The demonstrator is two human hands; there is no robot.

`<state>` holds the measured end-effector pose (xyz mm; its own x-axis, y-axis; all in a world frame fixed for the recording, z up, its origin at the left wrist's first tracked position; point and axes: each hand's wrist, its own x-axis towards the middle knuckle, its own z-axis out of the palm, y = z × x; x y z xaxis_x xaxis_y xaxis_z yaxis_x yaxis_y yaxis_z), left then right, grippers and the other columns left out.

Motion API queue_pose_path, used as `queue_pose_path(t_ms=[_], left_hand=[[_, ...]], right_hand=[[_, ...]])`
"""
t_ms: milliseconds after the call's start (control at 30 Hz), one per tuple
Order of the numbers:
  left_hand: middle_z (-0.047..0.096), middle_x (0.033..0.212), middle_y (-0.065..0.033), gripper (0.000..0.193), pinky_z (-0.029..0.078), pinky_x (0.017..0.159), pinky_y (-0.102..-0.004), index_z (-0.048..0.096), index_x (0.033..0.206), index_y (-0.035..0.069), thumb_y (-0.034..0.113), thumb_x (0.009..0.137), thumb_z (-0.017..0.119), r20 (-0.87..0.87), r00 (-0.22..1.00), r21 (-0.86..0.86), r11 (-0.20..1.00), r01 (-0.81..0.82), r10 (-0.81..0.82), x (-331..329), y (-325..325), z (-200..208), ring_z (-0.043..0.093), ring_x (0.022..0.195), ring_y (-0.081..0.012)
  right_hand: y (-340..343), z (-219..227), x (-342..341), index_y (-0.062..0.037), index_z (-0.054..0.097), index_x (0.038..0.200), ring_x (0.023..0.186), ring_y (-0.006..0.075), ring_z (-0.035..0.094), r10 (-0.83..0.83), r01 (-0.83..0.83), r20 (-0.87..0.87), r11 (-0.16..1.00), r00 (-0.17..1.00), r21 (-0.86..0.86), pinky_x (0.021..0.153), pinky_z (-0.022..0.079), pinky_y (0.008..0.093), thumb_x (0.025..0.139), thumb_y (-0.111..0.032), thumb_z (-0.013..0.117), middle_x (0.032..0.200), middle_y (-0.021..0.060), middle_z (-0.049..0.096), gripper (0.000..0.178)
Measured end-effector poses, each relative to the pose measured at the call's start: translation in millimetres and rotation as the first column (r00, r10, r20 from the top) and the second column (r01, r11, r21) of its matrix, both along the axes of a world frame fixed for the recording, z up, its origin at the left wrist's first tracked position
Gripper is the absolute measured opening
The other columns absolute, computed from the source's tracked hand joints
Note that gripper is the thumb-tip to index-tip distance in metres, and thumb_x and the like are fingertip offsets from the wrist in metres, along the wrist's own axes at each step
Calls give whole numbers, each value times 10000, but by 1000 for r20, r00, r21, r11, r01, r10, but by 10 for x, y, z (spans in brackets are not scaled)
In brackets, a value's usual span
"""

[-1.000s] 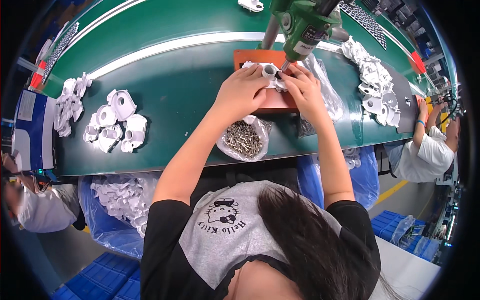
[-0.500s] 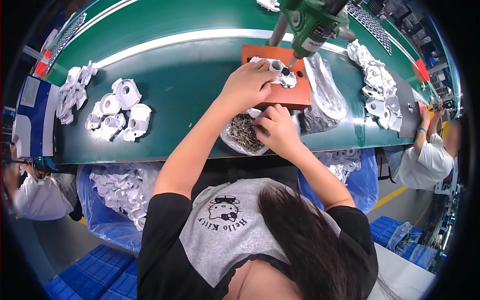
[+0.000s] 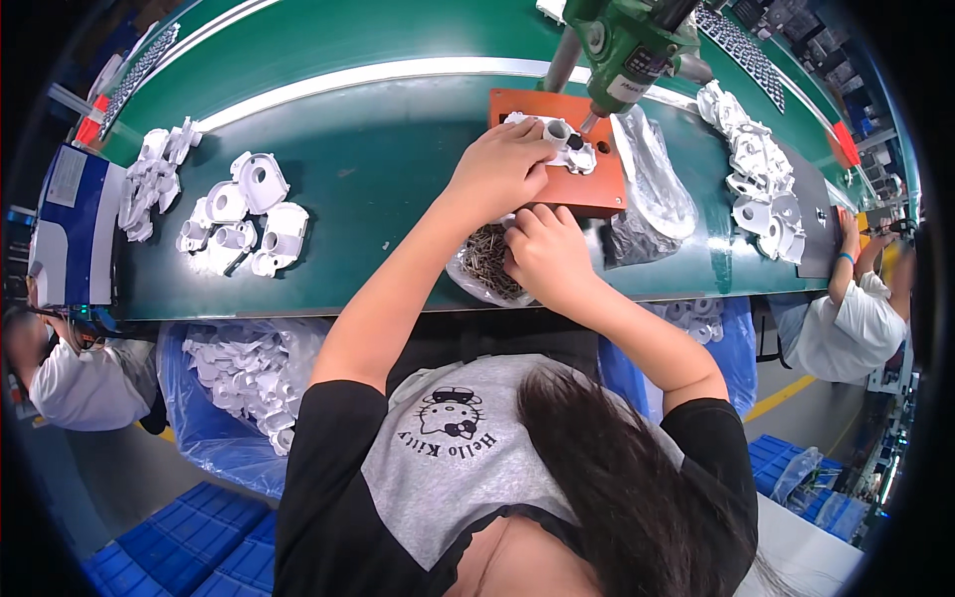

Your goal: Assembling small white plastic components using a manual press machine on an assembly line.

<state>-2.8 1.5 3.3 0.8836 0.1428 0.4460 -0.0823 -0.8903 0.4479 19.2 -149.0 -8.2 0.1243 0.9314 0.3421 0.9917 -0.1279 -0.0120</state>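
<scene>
My left hand [image 3: 500,169] presses on a white plastic part [image 3: 557,139] that sits on an orange fixture block [image 3: 597,179] on the green table. A green powered screwdriver [image 3: 627,45] hangs above, its tip touching the part. My right hand [image 3: 545,254] is at the near edge of the block, fingers curled over a clear bag of small metal screws [image 3: 484,264]. Whether it pinches a screw is hidden.
Loose white plastic housings [image 3: 239,214] lie at the left of the green table [image 3: 378,169], more white housings [image 3: 761,179] at the right. A clear plastic bag [image 3: 652,194] lies beside the block. Another person [image 3: 846,318] works at the right, another [image 3: 60,368] at the left. A blue bag of parts [image 3: 239,368] hangs below.
My right hand has come off the white part and dropped down to the bag of screws. My left hand stays on the part.
</scene>
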Motion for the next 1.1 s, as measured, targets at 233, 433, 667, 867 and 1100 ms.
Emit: queue_pose_path(t_ms=[233,433,667,867,1100], left_hand=[[575,1201,-115,234,416,954,-394,642,984,91,164,792,530,-38,999,-19,1000,9,-9,-16,6,45,514,1148,-280],[545,1247,-144,257,403,971,-396,631,1018,93,172,794,532,10,1000,-12,1000,-12,12,-23,8,17,504,1160,-293],[578,1159,-110,266,393,981,-384,610,1028,92,141,780,529,75,997,22,1000,-13,11,-26,-12,15,518,1128,-268],[579,1168,-100,242,383,998,-378,623,993,87,143,783,517,40,999,3,1000,-18,18,-19,-1,3,502,1156,-261],[576,1176,-107,247,374,1011,-380,623,993,81,139,782,508,41,999,-7,1000,-6,7,-20,-19,27,494,1169,-254]], right_hand=[[-8,-53,92,-77,597,705,782,228,541,60,-51,-100,995,993,81,695,447,346,570,-145,664,774,51,521,165],[-113,245,243,-21,599,780,626,157,567,96,-38,-680,994,727,100,574,447,266,708,-32,636,721,67,543,82],[-212,497,974,22,606,847,649,62,538,-55,385,-980,923,193,24,593,409,178,828,-104,601,743,6,590,127],[-119,359,1224,62,605,889,690,74,573,-65,449,-931,887,359,111,609,427,196,838,-86,592,787,47,616,157],[-331,292,1379,37,620,938,742,74,560,-115,488,-805,842,581,232,630,430,209,841,-104,611,875,35,630,172]])
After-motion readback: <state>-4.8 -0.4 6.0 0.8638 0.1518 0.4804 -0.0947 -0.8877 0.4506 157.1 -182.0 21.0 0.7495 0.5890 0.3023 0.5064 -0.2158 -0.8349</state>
